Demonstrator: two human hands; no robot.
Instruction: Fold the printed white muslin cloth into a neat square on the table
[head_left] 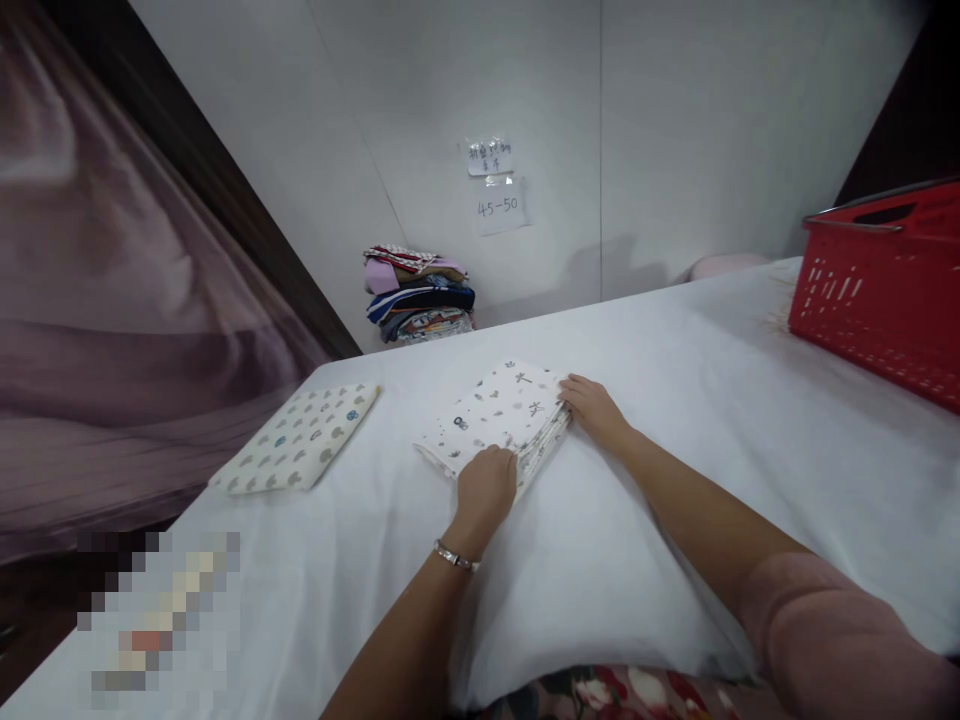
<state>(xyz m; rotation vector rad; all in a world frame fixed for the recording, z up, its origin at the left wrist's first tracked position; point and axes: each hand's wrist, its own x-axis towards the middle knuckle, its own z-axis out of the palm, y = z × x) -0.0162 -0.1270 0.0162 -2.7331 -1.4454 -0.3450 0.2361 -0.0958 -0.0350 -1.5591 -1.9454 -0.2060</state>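
A white cloth with small grey prints (495, 405), folded in several layers, lies at the middle of the white-covered bed (675, 400). My left hand (486, 487), with a bracelet at its wrist, grips the near edge of this cloth with closed fingers. At the cloth's right corner, my right hand (596, 410) pinches the layered edge. Another folded cloth (300, 440), cream with grey and a few blue prints, lies flat to the left, touched by neither hand.
A red basket (885, 290) stands at the far right. Beyond the bed's far edge is a stack of folded clothes (420, 295) by the wall. A pinkish curtain (150, 300) hangs on the left. The lower left corner is pixelated.
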